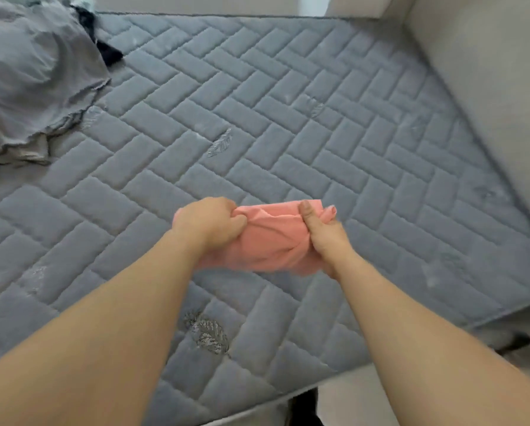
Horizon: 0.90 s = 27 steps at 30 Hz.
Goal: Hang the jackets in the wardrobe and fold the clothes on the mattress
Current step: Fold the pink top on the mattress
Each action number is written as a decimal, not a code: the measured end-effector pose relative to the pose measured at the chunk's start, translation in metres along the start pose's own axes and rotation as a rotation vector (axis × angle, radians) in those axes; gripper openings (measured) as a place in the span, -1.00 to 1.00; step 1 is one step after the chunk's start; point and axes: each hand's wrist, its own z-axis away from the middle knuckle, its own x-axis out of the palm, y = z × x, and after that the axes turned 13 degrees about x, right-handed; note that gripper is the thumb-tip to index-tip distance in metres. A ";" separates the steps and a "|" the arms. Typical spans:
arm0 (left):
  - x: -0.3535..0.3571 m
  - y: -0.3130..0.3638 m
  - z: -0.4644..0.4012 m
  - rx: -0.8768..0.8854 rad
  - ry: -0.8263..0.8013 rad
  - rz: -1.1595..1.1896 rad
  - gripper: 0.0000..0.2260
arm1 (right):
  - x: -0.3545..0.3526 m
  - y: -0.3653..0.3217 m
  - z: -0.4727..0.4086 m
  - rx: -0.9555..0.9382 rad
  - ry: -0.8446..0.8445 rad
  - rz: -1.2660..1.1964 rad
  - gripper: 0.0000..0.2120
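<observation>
Head view shows a small pink garment [268, 238] bunched between both hands at the centre of the frame, held just over the grey quilted mattress [365, 155]. Its long axis runs left to right across the picture. The left hand [210, 221] has its grip closed on one end, the right hand [320, 232] pinches the other. Grey clothes [33, 75] lie heaped at upper left, nearer the left hand.

2 hands [210, 221] [320, 229] gripping pink cloth [269, 241], mattress [288, 118]
</observation>
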 end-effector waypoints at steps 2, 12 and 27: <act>-0.032 0.062 -0.016 0.161 -0.008 -0.010 -0.72 | -0.060 -0.006 0.038 0.000 0.107 -0.113 -0.58; -0.179 0.439 0.026 0.871 0.032 -0.153 -0.77 | -0.348 0.017 0.299 -0.084 0.681 -0.549 -0.37; -0.210 0.909 0.264 1.495 0.207 0.019 -0.74 | -0.622 0.184 0.672 -0.387 1.108 -0.659 -0.32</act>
